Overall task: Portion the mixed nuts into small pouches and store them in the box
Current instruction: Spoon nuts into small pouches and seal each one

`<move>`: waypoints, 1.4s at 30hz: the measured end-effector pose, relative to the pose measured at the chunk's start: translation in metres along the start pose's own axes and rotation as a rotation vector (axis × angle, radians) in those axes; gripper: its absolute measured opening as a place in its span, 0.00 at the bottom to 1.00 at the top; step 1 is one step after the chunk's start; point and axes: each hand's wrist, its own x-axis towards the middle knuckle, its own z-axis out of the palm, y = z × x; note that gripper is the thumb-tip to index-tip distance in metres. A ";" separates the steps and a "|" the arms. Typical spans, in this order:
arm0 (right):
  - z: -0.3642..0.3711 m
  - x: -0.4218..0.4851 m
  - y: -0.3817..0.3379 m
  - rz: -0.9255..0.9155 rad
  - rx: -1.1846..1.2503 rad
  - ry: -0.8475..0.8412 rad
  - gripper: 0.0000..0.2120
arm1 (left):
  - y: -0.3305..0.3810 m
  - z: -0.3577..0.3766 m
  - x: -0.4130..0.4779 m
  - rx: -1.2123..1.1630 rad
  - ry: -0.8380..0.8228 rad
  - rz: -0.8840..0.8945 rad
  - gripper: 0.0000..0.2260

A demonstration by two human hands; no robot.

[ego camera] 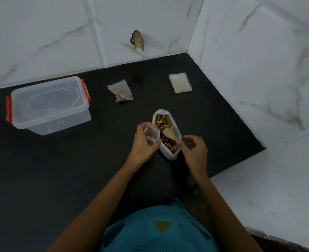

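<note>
A white bag of mixed nuts (168, 155) stands open on the black counter (59, 170). My left hand (142, 144) holds a small clear pouch (151, 136) open, right beside the bag's left edge. My right hand (193, 148) pinches the handle of a wooden spoon (169, 133), whose bowl lies over the nuts. One filled pouch (121, 92) lies further back on the counter. The clear plastic box (48, 104) with red clips sits lidded at the left.
A stack of empty pouches (180, 82) lies at the back right near the tiled wall corner. The counter's right edge (237, 166) drops off just right of my right hand. A small fixture (137, 40) sticks out of the back wall.
</note>
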 end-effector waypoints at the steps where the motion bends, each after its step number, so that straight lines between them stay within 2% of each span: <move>1: 0.000 -0.002 -0.008 -0.070 0.003 -0.022 0.09 | 0.000 0.000 0.000 0.007 0.000 0.008 0.27; 5: 0.004 -0.008 -0.044 -0.376 0.013 -0.139 0.06 | 0.004 0.003 0.000 0.017 -0.015 0.056 0.26; 7: 0.008 -0.009 -0.058 -0.463 -0.029 -0.208 0.07 | 0.007 0.003 -0.002 0.002 -0.021 0.088 0.25; 12: 0.016 -0.004 -0.068 -0.466 -0.257 -0.348 0.13 | 0.014 -0.002 0.000 0.021 -0.028 0.063 0.26; 15: 0.018 0.000 -0.068 -0.477 -0.319 -0.350 0.12 | 0.016 -0.004 0.001 0.057 -0.005 0.088 0.27; 18: 0.019 0.004 -0.068 -0.506 -0.347 -0.325 0.10 | 0.018 -0.006 0.002 0.066 -0.007 0.086 0.29; 21: 0.012 0.010 -0.071 -0.433 -0.259 -0.322 0.08 | 0.021 -0.014 0.000 -0.041 -0.053 0.087 0.31; 27: -0.008 0.025 -0.078 -0.560 -0.274 -0.363 0.05 | 0.040 -0.045 0.001 -0.087 -0.024 0.158 0.11; 31: -0.017 0.032 -0.087 -0.629 -0.319 -0.491 0.09 | 0.050 -0.051 0.005 -0.086 0.023 0.174 0.08; 33: -0.017 0.032 -0.090 -0.653 -0.269 -0.445 0.11 | 0.056 -0.049 0.006 -0.134 0.036 0.179 0.08; 36: -0.010 0.026 -0.095 -0.544 -0.027 -0.278 0.07 | 0.067 -0.042 0.004 -0.258 0.039 0.184 0.05; 38: -0.009 0.021 -0.102 -0.401 0.155 -0.262 0.13 | 0.071 -0.040 0.004 -0.304 0.034 0.187 0.04; 40: -0.014 0.022 -0.104 -0.297 0.287 -0.357 0.19 | 0.073 -0.041 0.004 -0.318 0.025 0.194 0.04; 42: -0.018 0.022 -0.107 -0.184 0.413 -0.517 0.18 | 0.075 -0.042 0.003 -0.344 0.041 0.201 0.05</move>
